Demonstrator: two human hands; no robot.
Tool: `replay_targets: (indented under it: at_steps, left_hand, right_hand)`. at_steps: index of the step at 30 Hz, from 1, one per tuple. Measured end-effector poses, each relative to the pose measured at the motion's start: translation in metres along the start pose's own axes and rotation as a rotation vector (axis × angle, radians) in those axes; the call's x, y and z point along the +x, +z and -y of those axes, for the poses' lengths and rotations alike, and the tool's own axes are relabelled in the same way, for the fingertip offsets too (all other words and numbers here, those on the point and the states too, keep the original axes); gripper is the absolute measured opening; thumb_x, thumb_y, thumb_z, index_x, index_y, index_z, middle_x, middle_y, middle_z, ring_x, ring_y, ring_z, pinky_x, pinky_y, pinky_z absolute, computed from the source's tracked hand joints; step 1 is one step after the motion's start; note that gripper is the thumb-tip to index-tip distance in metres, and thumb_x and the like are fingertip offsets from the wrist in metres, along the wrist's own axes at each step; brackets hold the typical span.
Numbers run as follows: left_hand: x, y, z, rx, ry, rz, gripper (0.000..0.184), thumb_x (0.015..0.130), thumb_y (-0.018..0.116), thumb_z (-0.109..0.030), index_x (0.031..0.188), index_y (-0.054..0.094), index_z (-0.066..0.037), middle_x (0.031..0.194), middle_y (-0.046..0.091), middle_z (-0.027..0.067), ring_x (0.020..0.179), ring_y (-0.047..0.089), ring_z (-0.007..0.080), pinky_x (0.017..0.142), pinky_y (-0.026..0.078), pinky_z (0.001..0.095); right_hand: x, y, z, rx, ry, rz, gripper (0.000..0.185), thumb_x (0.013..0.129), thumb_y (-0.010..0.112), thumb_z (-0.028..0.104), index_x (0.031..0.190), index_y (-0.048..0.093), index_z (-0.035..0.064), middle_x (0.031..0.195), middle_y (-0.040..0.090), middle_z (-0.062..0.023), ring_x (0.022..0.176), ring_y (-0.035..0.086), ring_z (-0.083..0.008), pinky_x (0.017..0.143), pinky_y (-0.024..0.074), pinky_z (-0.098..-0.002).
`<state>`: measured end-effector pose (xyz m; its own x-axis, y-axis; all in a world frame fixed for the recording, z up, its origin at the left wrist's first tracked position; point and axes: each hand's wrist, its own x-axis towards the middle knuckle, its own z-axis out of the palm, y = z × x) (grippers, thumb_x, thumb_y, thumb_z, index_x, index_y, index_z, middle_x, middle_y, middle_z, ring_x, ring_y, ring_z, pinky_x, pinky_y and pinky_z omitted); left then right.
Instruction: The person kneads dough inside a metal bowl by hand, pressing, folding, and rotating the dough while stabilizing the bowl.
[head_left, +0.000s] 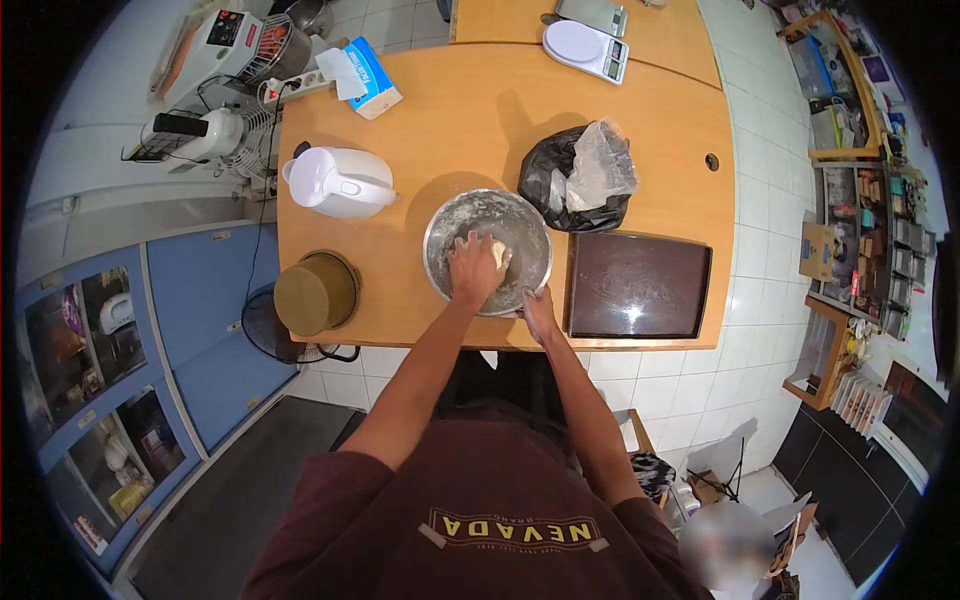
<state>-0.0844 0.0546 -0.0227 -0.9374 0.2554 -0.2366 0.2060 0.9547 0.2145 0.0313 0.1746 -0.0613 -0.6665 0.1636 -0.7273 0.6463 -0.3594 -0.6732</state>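
Note:
A round metal bowl [436, 270] stands near the table's front edge, its inner wall smeared with pale residue. My left hand [475, 268] reaches down inside it, fingers curled on a lump of pale dough [500, 254], part of which shows beside the thumb. The rest of the lump is hidden under the hand. At the bowl's lower right, my right hand [538, 313] grips the rim, with whitish residue on the fingers.
Right of the bowl lie a dark rectangular tray [640, 285] and a black plastic bag [545, 180] with clear plastic. To its left are a white kettle [345, 182] and a brownish round container [312, 295]. Farther back are a blue-white box [372, 80] and a white scale [580, 48].

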Motion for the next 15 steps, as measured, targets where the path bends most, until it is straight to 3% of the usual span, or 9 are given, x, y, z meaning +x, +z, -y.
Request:
replay_targets:
  at_steps: [2,9,12,15]
  left_hand:
    - [0.007,-0.002,-0.008,0.009,-0.03,-0.029,0.056,0.09,0.061,-0.05,0.123,0.066,-0.005,0.12,0.059,0.0151,0.113,0.056,0.0381,0.09,0.048,0.0532]
    - [0.02,-0.004,-0.006,-0.101,-0.05,-0.021,0.058,0.083,0.069,-0.051,0.119,0.068,-0.004,0.116,0.061,0.0141,0.112,0.055,0.0375,0.093,0.046,0.0539]
    - [0.01,0.016,-0.001,-0.233,-0.14,-0.265,0.06,0.079,0.076,-0.048,0.119,0.067,-0.003,0.117,0.059,0.0168,0.114,0.053,0.0394,0.097,0.043,0.0556]
    - [-0.011,0.008,-0.001,-0.355,-0.218,-0.298,0.063,0.077,0.08,-0.046,0.121,0.064,-0.003,0.122,0.055,0.0187,0.117,0.048,0.0403,0.102,0.039,0.056]
  right_hand:
    - [-0.001,-0.002,0.003,-0.068,0.042,-0.016,0.033,0.102,0.049,0.009,0.135,0.05,0.0024,0.114,0.066,-0.0115,0.093,0.068,-0.0213,0.072,0.059,-0.0365]
    - [-0.007,0.006,-0.01,0.124,0.003,-0.021,0.034,0.103,0.046,0.009,0.137,0.048,0.0045,0.12,0.063,-0.0116,0.102,0.067,-0.0235,0.079,0.06,-0.0393]
    - [-0.001,0.005,-0.01,0.124,-0.036,0.018,0.032,0.105,0.045,0.013,0.136,0.048,0.0075,0.122,0.063,-0.0105,0.1,0.068,-0.0241,0.076,0.0618,-0.0407]
    - [-0.003,0.004,0.001,0.149,-0.04,0.035,0.033,0.104,0.046,0.01,0.136,0.048,0.0055,0.12,0.063,-0.0118,0.099,0.068,-0.0241,0.076,0.0619,-0.0404]
